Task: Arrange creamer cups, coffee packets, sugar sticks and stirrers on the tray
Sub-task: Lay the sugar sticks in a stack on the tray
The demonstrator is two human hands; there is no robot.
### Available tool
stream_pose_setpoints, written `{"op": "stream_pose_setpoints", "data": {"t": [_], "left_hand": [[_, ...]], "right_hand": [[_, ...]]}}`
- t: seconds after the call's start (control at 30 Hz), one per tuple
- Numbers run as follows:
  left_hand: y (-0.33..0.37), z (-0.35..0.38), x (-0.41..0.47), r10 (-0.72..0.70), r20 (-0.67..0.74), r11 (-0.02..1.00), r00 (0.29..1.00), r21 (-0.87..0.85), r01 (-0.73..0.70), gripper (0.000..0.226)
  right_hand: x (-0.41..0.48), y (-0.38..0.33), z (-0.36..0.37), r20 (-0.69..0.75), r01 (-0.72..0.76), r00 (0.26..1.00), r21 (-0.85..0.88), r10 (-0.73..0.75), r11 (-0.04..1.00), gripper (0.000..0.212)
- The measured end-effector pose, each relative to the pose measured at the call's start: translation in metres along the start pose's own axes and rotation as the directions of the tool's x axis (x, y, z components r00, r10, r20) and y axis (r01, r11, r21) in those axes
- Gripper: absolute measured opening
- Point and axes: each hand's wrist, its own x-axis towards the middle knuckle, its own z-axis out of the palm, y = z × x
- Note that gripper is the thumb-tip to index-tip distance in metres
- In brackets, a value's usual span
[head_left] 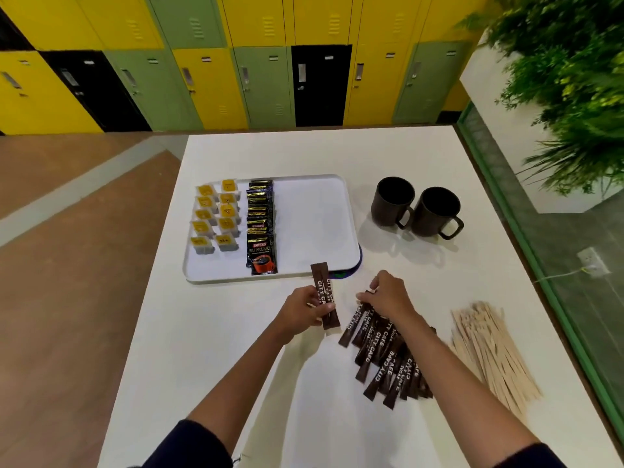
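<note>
You can read "CITY CAFE" in white capitals along the sugar stick (325, 295) in your left hand (304, 310). It repeats on the sugar sticks (385, 356) heaped on the bench (236, 349), with a smaller "SUGAR" beside it. The front coffee packet (261, 251) on the tray (314, 214) says "SUPREMO"; its red logo is too blurred. Marks on the creamer cups (216, 214) are illegible.

You've got two black mugs (393, 201) side by side on the white table (209, 349), handles pointing your way. Yellow, green and black lockers (209, 86) run behind it, with a leafy plant (567, 89) to your right.
</note>
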Motion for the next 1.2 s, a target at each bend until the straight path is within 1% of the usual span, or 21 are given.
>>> {"op": "stream_pose_setpoints", "data": {"t": [0.1, 0.2, 0.3, 0.37, 0.47, 0.5, 0.57, 0.6, 0.63, 0.7, 0.73, 0.8, 0.87, 0.93, 1.07, 1.2], "left_hand": [[-0.004, -0.004, 0.001, -0.010, 0.022, 1.000, 1.000, 0.029, 0.009, 0.021], [-0.006, -0.006, 0.000, -0.024, 0.066, 1.000, 0.998, 0.020, 0.023, 0.029], [-0.006, -0.009, -0.003, -0.045, 0.109, 0.999, 0.993, -0.022, 0.048, 0.035], [-0.007, -0.010, -0.005, -0.048, 0.138, 0.997, 0.989, -0.057, 0.057, 0.038], [-0.008, -0.013, -0.008, -0.050, 0.155, 0.993, 0.987, -0.101, 0.067, 0.040], [-0.008, -0.015, -0.009, -0.053, 0.153, 0.992, 0.987, -0.109, 0.070, 0.040], [-0.009, -0.018, -0.009, -0.059, 0.149, 0.989, 0.987, -0.122, 0.078, 0.035], [-0.010, -0.020, -0.010, -0.063, 0.145, 0.989, 0.987, -0.127, 0.082, 0.033], [-0.010, -0.021, -0.010, -0.068, 0.139, 0.987, 0.988, -0.132, 0.086, 0.031], [-0.011, -0.025, -0.009, -0.071, 0.119, 0.984, 0.990, -0.153, 0.089, 0.029], [-0.011, -0.026, -0.008, -0.072, 0.108, 0.982, 0.992, -0.169, 0.089, 0.028], [-0.009, -0.026, -0.007, -0.073, 0.092, 0.972, 0.993, -0.216, 0.091, 0.026], [-0.005, -0.026, -0.005, -0.067, 0.084, 0.958, 0.994, -0.274, 0.088, 0.024], [-0.001, -0.025, -0.004, -0.051, 0.073, 0.940, 0.996, -0.334, 0.072, 0.022], [0.004, -0.025, 0.000, -0.029, 0.007, 0.903, 1.000, -0.428, 0.029, 0.023], [0.006, -0.026, 0.006, -0.023, -0.033, 0.887, 0.999, -0.461, 0.005, 0.027]], "right_hand": [[-0.007, 0.002, 0.010, 0.028, -0.033, 0.999, -0.054, 0.035, 0.998, 0.048], [-0.010, -0.002, 0.018, -0.009, -0.027, 1.000, -0.058, 0.026, 0.998, 0.054], [-0.009, -0.006, 0.022, -0.006, -0.065, 0.998, -0.067, 0.065, 0.996, 0.054], [-0.009, -0.007, 0.025, -0.012, -0.093, 0.996, -0.055, 0.092, 0.994, 0.054], [-0.006, -0.008, 0.028, 0.011, -0.163, 0.987, -0.002, 0.163, 0.987, 0.060], [-0.004, -0.008, 0.028, 0.030, -0.183, 0.983, 0.017, 0.182, 0.983, 0.059], [-0.001, -0.007, 0.025, 0.056, -0.198, 0.979, 0.064, 0.195, 0.978, 0.045], [0.001, -0.008, 0.021, 0.066, -0.199, 0.979, 0.133, 0.191, 0.971, 0.034], [0.003, -0.009, 0.017, 0.075, -0.199, 0.980, 0.244, 0.186, 0.949, 0.024], [0.004, -0.013, 0.007, 0.091, -0.178, 0.984, 0.468, 0.153, 0.866, 0.012], [0.005, -0.015, 0.003, 0.090, -0.150, 0.989, 0.542, 0.120, 0.827, 0.008], [0.004, -0.021, 0.000, 0.093, -0.101, 0.994, 0.644, 0.054, 0.759, 0.006], [0.002, -0.028, 0.003, 0.120, -0.104, 0.992, 0.712, 0.026, 0.694, 0.008], [-0.003, -0.032, 0.009, 0.164, -0.134, 0.986, 0.736, 0.018, 0.663, 0.007], [-0.008, -0.032, 0.022, 0.235, -0.152, 0.972, 0.647, -0.005, 0.747, 0.012], [-0.008, -0.035, 0.027, 0.273, -0.151, 0.961, 0.646, -0.042, 0.749, 0.016]]}}
